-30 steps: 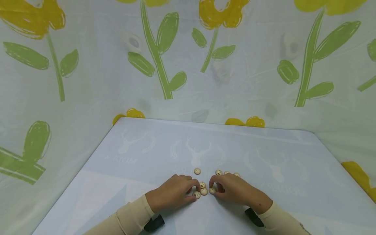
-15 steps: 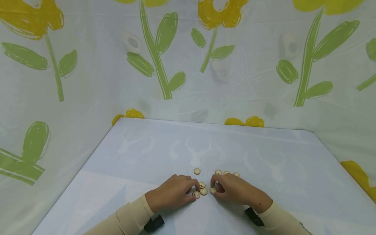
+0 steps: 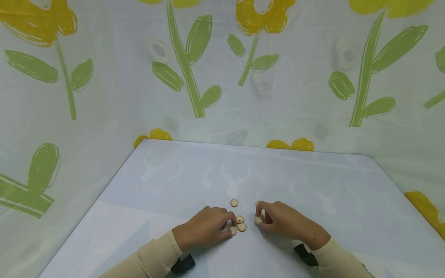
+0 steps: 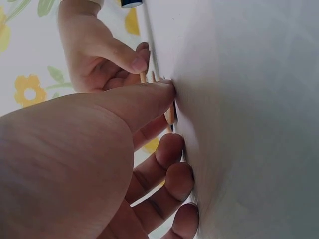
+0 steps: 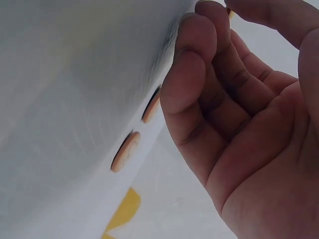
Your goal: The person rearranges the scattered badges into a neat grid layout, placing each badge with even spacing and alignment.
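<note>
In the head view my left hand (image 3: pixel 205 228) rests on the table, pinching a round wooden button (image 3: pixel 232 230) between thumb and forefinger. Right beside that button lie two more, a nearer button (image 3: pixel 242 227) and a farther button (image 3: pixel 240 219). My right hand (image 3: pixel 290 222) pinches another wooden button (image 3: pixel 259 220) by its edges, a short way to the right of this group. In the right wrist view only a sliver of the held button (image 5: pixel 230 12) shows at the fingertips. The left thumb largely hides its button in the left wrist view.
A lone button (image 3: pixel 234 202) lies farther back on the pale printed table (image 3: pixel 187 170). Behind my right hand one button (image 3: pixel 257 203) peeks out. Two buttons, a nearer one (image 5: pixel 125 152) and a farther one (image 5: pixel 151 105), lie beyond the right fingers. A flowered curtain (image 3: pixel 114 77) surrounds the table.
My right hand has shifted right and slightly away with its button, widening the gap to the group. It now covers most of the back-right buttons. The left hand has stayed put.
</note>
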The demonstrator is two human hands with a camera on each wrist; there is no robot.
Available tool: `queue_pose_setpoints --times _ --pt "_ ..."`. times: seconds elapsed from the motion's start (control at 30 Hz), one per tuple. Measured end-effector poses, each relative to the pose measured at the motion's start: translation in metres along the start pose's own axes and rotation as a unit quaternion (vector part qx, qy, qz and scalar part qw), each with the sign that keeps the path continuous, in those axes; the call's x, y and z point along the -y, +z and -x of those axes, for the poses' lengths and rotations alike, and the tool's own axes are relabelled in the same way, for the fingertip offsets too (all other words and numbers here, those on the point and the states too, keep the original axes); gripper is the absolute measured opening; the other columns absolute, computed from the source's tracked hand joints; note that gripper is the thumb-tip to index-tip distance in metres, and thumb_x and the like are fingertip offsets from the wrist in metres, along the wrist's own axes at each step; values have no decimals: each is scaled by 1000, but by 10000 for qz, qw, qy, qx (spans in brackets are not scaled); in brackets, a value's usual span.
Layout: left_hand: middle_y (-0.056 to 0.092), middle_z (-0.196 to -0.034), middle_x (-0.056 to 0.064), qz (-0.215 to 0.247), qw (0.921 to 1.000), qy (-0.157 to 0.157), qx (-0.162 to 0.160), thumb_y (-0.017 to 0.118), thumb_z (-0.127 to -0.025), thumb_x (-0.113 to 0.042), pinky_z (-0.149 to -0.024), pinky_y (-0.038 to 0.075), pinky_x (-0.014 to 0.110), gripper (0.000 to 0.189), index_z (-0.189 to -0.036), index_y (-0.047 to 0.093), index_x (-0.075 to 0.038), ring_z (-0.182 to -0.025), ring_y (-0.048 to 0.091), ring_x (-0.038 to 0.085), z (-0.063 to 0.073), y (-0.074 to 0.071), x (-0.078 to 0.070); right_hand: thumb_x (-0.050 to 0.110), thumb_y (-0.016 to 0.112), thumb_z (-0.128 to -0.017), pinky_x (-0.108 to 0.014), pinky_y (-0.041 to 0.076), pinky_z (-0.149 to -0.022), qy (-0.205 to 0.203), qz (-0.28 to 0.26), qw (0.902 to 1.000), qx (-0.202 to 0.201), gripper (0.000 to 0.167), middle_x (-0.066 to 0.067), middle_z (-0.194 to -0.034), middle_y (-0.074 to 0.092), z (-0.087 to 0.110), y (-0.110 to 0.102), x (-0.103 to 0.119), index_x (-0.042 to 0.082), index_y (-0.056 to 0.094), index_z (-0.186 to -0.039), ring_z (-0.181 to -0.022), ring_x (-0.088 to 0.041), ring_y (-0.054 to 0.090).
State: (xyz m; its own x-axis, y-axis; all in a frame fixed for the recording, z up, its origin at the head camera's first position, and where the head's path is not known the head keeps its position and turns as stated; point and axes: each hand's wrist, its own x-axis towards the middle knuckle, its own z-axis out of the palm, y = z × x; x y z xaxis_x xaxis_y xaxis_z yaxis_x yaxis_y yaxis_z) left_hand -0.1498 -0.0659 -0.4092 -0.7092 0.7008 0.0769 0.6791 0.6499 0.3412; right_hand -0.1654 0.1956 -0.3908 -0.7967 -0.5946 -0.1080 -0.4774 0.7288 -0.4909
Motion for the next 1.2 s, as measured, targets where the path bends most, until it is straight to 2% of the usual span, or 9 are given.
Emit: queue_pose_setpoints --times 0.27,0.53,0.83,1.07,1.2 --pt "49 -73 -12 20 10000 -47 19 74 -90 -29 -63 33 21 18 -106 68 -26 -65 41 -1 0 -2 -1 17 73 -89 -21 43 -55 102 85 9998 -121 18 13 -65 54 2 -4 -6 19 57 -98 -57 1 46" --pt "50 -74 -13 119 9999 -80 91 74 -90 -30 -64 34 21 18 -105 67 -23 -65 42 -1 -1 -1 -1 17 74 -88 -22 43 -54 372 48 9993 -53 20 10 -67 56 4 -8 -10 18 57 -98 -58 -3 48" --pt "50 -73 -12 130 9999 -56 57 75 -89 -29 -66 36 21 17 -102 66 -22 -65 42 -2 -1 -1 0 17 73 -89 -22 42 -54 414 69 9991 -77 18 10 -67 55 5 -9 -15 18 57 -97 -58 -3 47" --pt "51 -73 -12 151 9999 -56 12 74 -90 -28 -67 37 22 15 -102 67 -21 -65 42 -1 -1 -3 -1 17 75 -88 -23 42 -55 776 178 9968 -59 21 8 -68 56 4 -10 -15 20 57 -99 -60 -7 49" --pt "50 -73 -12 174 9998 -76 45 75 -89 -28 -67 37 22 16 -101 67 -21 -65 42 -1 -1 -3 -1 17 74 -88 -23 43 -55 831 191 9964 -20 20 8 -69 56 4 -11 -15 20 57 -98 -61 -8 50"
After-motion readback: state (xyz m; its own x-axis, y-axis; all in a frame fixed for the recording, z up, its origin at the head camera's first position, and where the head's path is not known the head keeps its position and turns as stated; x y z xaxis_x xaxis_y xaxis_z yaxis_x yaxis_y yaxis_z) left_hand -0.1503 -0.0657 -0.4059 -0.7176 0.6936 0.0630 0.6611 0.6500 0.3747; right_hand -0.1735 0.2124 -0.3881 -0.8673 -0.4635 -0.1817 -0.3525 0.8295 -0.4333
